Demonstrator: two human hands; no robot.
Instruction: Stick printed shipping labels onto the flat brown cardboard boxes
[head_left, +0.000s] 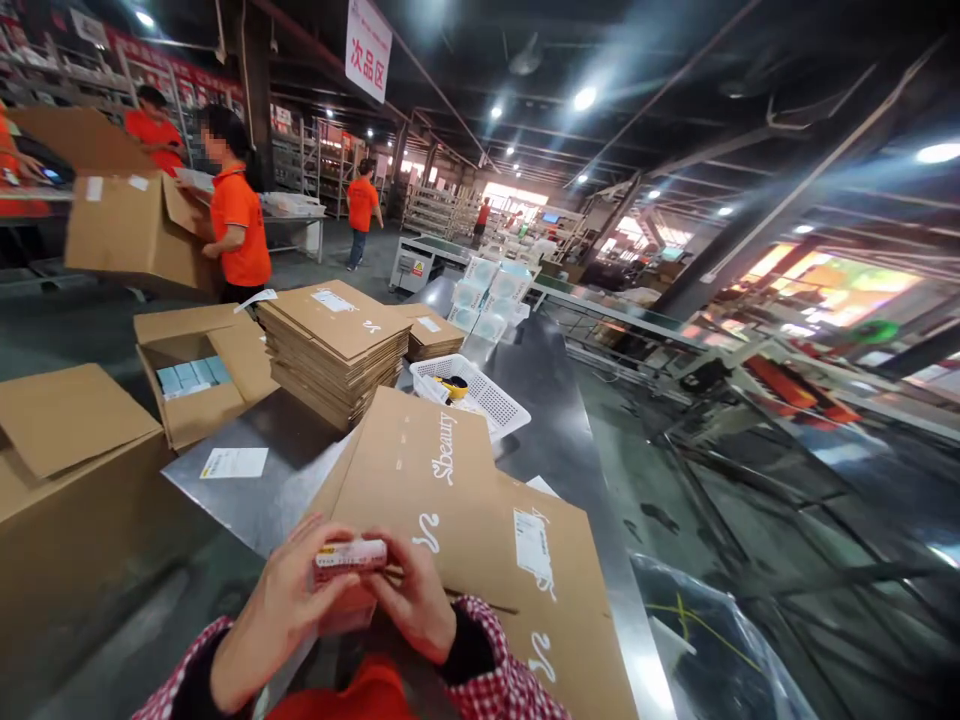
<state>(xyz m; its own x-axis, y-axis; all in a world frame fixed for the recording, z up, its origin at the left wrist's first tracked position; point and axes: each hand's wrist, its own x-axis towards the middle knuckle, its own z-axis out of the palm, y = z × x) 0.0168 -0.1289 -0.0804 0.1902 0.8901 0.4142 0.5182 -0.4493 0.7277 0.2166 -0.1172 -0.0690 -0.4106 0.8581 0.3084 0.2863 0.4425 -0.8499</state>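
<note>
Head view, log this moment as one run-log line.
left hand: holds small pink box | right hand: holds same box | below: flattened carton on steel table

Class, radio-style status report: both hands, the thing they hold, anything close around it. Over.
Left hand and right hand both gripping a small pink packet. Flat cardboard box lies right beyond it on the metal table. Nothing covers the packet.

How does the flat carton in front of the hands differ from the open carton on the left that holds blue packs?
The flat carton lies folded on the metal table, while the open carton stands formed with its flaps spread. The flat carton shows white printed lettering and a label on its face; the open carton's visible faces are plain. The flat carton holds nothing visible; the open carton contains blue packs. Both are brown corrugated cardboard.
</note>
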